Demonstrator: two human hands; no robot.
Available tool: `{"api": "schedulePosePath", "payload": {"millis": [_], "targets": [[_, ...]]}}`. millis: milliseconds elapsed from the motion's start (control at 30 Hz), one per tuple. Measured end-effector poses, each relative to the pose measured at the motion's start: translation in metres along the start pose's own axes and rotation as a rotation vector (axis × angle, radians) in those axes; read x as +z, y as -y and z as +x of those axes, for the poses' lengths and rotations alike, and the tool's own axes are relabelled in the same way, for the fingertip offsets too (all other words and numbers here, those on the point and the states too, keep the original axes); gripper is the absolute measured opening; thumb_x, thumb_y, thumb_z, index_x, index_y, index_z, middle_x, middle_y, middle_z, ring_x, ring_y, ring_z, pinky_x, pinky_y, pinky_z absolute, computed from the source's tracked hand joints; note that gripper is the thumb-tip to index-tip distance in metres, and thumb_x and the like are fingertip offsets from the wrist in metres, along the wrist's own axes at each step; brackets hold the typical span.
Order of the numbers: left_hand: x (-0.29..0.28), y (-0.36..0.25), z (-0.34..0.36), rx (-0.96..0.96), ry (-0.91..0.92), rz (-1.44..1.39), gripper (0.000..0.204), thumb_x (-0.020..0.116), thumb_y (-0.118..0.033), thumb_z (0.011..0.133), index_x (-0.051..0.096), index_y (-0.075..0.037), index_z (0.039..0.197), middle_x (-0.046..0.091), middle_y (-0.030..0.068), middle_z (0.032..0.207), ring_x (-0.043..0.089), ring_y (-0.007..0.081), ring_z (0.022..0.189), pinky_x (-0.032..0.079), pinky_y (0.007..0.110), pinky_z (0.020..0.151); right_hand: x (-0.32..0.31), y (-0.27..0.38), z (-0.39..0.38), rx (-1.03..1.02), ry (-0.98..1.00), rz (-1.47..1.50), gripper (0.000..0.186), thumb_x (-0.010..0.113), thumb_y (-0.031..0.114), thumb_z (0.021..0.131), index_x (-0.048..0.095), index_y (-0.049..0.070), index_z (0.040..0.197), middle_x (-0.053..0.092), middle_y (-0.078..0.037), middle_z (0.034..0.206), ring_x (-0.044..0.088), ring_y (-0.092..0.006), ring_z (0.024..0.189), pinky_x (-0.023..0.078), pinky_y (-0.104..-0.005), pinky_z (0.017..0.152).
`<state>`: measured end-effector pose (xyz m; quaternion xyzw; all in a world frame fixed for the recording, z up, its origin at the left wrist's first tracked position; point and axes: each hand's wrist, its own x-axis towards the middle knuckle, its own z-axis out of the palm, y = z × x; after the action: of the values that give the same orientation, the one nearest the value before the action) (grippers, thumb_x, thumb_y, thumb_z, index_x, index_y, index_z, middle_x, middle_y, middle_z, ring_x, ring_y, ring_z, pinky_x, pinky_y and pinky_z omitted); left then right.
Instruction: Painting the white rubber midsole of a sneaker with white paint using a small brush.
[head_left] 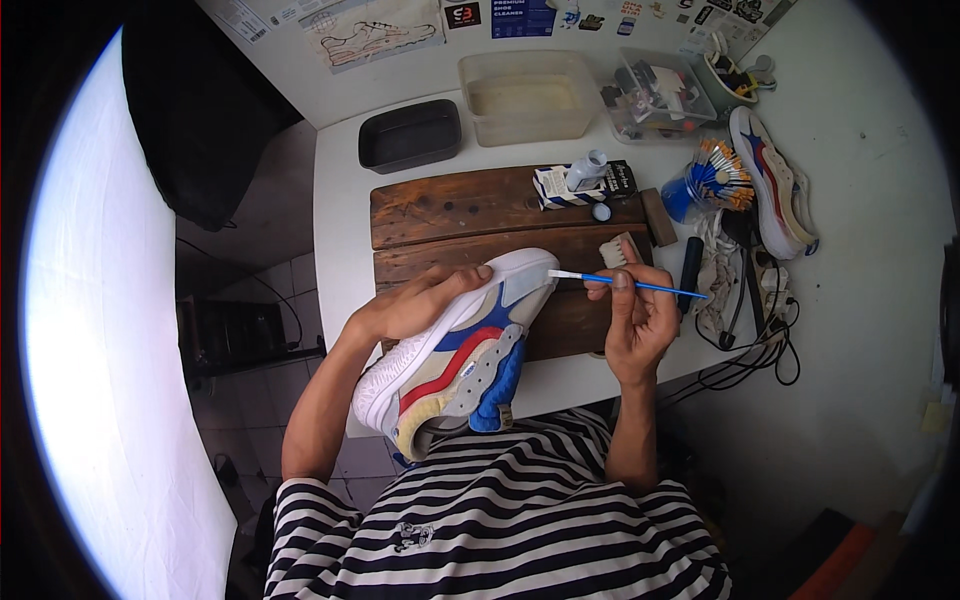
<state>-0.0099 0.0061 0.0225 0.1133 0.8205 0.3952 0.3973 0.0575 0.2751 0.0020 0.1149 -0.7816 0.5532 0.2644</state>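
Note:
My left hand (432, 300) is closed around the white sole of a sneaker (470, 350), which has blue, red, cream and grey panels. The shoe is tilted, its toe pointing up and away and its opening toward my lap. Between the fingertips of my right hand (640, 320) is a slim blue paintbrush (640, 285), and its white bristles meet the grey toe panel. Just behind my right fingers is a small whitish block-like piece (616, 250); I cannot tell whether they touch it.
A dark wooden board (430, 215) lies on the white table, bearing an open bottle (586, 170), its cap (601, 212) and boxes. Behind are a black tray (410, 135) and clear tubs (525, 100). At right stand a jar of brushes (708, 185), another sneaker (768, 185) and tangled cables (765, 350).

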Motion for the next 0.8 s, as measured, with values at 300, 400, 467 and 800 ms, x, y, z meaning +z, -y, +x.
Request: {"api": "schedulePosePath", "payload": {"millis": [300,400,467,800], "targets": [[0.002,0.007,0.004,0.029,-0.006,-0.028,0.047,0.034,-0.037,0.105,0.062,-0.005,0.125,0.062,0.0141,0.127,0.059,0.0271,0.113,0.043,0.034,0.103,0.014,0.003,-0.005,-0.029,-0.018,0.114,0.009,0.055,0.007,0.102,0.055,-0.002,0.101,0.069,-0.011,0.079,0.068,-0.013,0.07,0.04,-0.0539,0.113],[0.002,-0.001,0.0,-0.03,-0.029,-0.02,0.045,0.034,-0.034,0.105,0.062,-0.004,0.122,0.062,0.0144,0.127,0.059,0.0275,0.112,0.042,0.034,0.103,0.005,-0.002,-0.004,0.008,-0.046,0.074,0.01,0.055,0.008,0.102,0.055,-0.003,0.102,0.069,-0.011,0.08,0.067,-0.0128,0.069,0.04,-0.0547,0.113],[0.002,0.008,0.005,0.005,-0.011,-0.03,0.045,0.034,-0.034,0.105,0.062,-0.004,0.123,0.062,0.0147,0.127,0.059,0.0276,0.112,0.042,0.034,0.103,0.004,-0.001,-0.004,0.017,-0.065,0.076,0.01,0.055,0.008,0.102,0.056,-0.003,0.102,0.069,-0.011,0.079,0.067,-0.0127,0.069,0.04,-0.0547,0.112],[0.001,0.004,0.003,-0.052,0.001,-0.029,0.054,0.032,-0.044,0.104,0.059,-0.007,0.133,0.06,0.0147,0.129,0.057,0.0269,0.118,0.042,0.033,0.103,0.012,0.004,-0.005,-0.01,-0.021,0.105,0.011,0.055,0.008,0.102,0.055,-0.002,0.103,0.07,-0.011,0.08,0.067,-0.0121,0.068,0.039,-0.054,0.113]]}}
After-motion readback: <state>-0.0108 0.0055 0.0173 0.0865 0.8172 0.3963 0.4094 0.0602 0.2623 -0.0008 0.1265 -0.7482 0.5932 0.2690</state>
